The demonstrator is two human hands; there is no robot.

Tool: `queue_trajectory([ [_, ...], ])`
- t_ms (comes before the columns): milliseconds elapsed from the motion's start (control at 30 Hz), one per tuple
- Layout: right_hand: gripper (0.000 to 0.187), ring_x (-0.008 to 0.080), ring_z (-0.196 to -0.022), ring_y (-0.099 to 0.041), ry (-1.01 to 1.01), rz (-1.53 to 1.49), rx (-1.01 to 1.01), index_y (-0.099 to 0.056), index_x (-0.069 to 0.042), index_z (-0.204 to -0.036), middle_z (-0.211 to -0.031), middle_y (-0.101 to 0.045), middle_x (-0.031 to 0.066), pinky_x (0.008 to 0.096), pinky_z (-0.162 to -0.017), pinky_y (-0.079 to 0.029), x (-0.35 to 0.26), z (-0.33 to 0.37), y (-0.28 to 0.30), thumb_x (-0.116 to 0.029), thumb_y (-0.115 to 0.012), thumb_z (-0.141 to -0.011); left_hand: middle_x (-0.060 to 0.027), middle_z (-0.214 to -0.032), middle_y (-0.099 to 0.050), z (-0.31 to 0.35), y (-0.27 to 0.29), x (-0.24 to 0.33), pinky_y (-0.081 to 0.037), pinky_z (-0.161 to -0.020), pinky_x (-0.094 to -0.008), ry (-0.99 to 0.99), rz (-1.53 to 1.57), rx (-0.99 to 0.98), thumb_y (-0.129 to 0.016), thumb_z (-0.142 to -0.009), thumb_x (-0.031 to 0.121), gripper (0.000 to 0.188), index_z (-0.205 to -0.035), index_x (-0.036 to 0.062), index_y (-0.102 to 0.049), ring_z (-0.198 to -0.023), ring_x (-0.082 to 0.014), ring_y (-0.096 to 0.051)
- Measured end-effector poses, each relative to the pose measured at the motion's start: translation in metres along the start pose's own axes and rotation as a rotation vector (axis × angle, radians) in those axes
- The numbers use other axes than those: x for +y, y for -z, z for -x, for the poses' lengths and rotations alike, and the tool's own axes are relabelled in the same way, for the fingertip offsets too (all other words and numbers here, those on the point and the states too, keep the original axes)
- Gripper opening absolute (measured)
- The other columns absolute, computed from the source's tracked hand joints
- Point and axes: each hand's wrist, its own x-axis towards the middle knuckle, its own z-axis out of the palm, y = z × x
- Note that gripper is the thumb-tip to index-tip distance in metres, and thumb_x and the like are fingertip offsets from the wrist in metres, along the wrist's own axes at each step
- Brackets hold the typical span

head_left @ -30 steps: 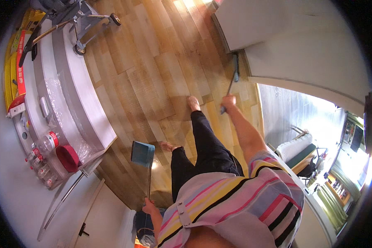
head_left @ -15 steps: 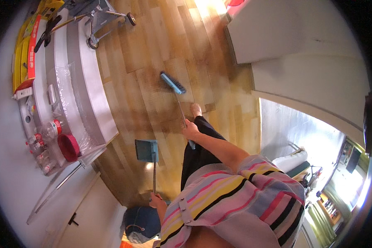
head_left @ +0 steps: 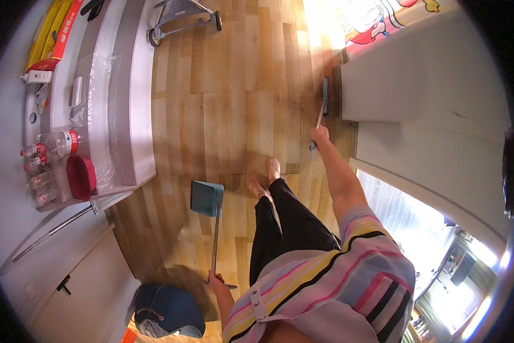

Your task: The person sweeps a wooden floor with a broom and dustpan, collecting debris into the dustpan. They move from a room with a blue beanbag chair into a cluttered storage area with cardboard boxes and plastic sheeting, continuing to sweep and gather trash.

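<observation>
Two hands (head_left: 216, 283) (head_left: 320, 136) hold out dustpan (head_left: 206, 198), left, and broom (head_left: 325, 95), right.

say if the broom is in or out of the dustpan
Out: the right hand holds the broom to the right, with floor between it and the dustpan.

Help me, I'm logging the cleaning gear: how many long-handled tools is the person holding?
2: a brush in the right hand, and a blue dustpan in the left hand. No other held tool seems hidden.
</observation>
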Motion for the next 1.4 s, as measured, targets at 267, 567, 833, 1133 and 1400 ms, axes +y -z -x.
queue_trajectory([
  [267,0.039,0.0399,-0.091,-0.058,0.296,0.853,-0.217,-0.046,0.001,-0.108,-0.101,-0.058,0.0255,0.0455,-0.074,-0.049,0.035,0.104,-0.16,-0.017,-0.058,-0.075,-0.0047,-0.05,-0.051,-0.011,-0.004,-0.018,-0.03,-0.035,-0.0264,0.06,0.001,-0.031,-0.061,-0.085,0.026,0.033,-0.063,0.006,-0.049,-0.038,-0.0104,-0.041],
  [567,0.047,0.0257,-0.071,-0.06,0.156,0.377,-0.592,-0.047,-0.006,-0.126,-0.084,-0.062,0.0126,0.0393,-0.06,-0.048,-0.035,0.179,-0.12,-0.009,-0.057,-0.08,-0.0044,-0.047,-0.048,-0.067,-0.047,-0.007,-0.03,-0.037,-0.0317,-0.05,-0.049,-0.059,-0.058,-0.083,0.039,0.041,-0.06,0.0057,-0.048,-0.038,-0.0127,-0.04],
  [833,0.012,0.0234,-0.055,-0.057,0.278,0.081,-0.023,-0.052,-0.002,-0.092,-0.067,-0.057,0.0128,0.0369,-0.046,-0.044,-0.038,0.023,-0.036,-0.005,-0.05,-0.081,-0.0104,-0.05,-0.05,0.018,-0.113,0.075,-0.03,-0.033,-0.0313,-0.073,0.003,-0.066,-0.063,-0.081,0.017,0.028,-0.067,-0.0013,-0.046,-0.037,-0.016,-0.044],
  [1133,0.014,0.0243,-0.052,-0.058,-0.125,-0.304,0.236,-0.055,0.002,-0.071,-0.06,-0.056,0.0142,0.0385,-0.042,-0.044,-0.189,-0.194,0.056,-0.009,-0.055,-0.08,-0.0083,-0.052,-0.049,0.132,-0.202,0.126,-0.028,-0.035,-0.0306,-0.06,-0.085,0.046,-0.061,-0.083,0.018,0.03,-0.065,0.0006,-0.044,-0.038,-0.0146,-0.041],
  [1400,0.02,0.0275,-0.052,-0.051,0.365,0.286,0.274,-0.048,-0.006,-0.08,-0.07,-0.055,0.011,0.0417,-0.047,-0.041,-0.24,-0.223,0.03,-0.025,-0.049,-0.086,-0.0075,-0.059,-0.053,0.251,-0.279,0.181,-0.036,-0.041,-0.0265,0.006,-0.02,0.14,-0.06,-0.08,0.017,0.023,-0.065,0.0031,-0.05,-0.046,-0.0136,-0.047],
])
